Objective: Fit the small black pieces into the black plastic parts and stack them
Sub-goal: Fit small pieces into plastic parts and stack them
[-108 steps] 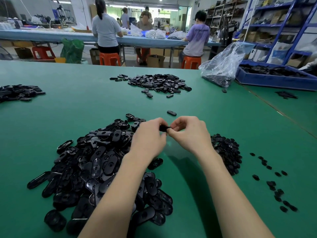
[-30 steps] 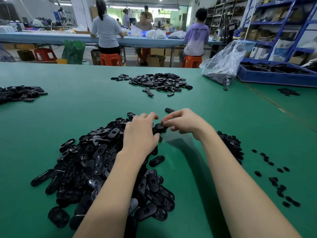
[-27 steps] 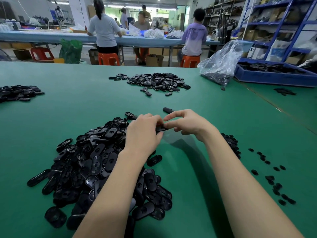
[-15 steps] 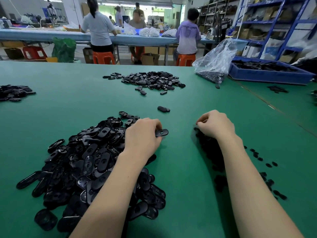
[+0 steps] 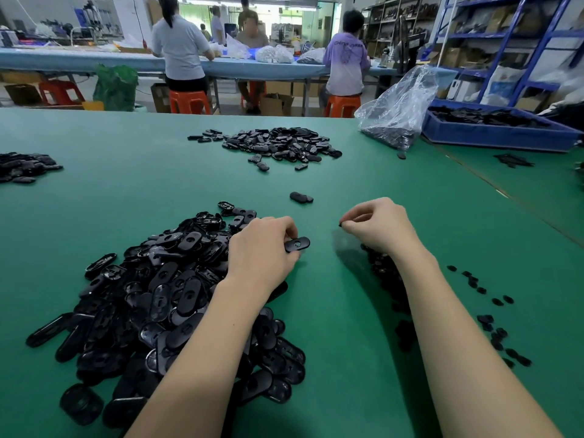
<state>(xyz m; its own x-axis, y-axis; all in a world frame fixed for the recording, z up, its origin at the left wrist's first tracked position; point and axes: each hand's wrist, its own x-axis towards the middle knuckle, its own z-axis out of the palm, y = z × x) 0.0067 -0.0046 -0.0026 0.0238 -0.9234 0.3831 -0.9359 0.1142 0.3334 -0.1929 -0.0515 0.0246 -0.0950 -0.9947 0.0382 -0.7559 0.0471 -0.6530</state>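
Note:
My left hand (image 5: 262,248) pinches one oval black plastic part (image 5: 297,244) at the right edge of a big heap of the same black plastic parts (image 5: 164,292). My right hand (image 5: 379,224) is a short way to the right, fingers curled, pinching a small black piece (image 5: 341,224) between thumb and fingertips. A pile of small black pieces (image 5: 384,270) lies under my right wrist, partly hidden by the arm. One lone black part (image 5: 301,197) lies on the green table (image 5: 142,191) beyond both hands.
A second heap of black parts (image 5: 281,145) lies farther back, another (image 5: 22,167) at the far left edge. Loose small pieces (image 5: 493,314) are scattered at the right. A clear plastic bag (image 5: 398,112) and a blue tray (image 5: 499,135) stand at the back right. People sit at a far table.
My hands were together working on one part a second ago. They have separated: the right hand went to the small-piece pile and now has a piece lifted, the left keeps its part.

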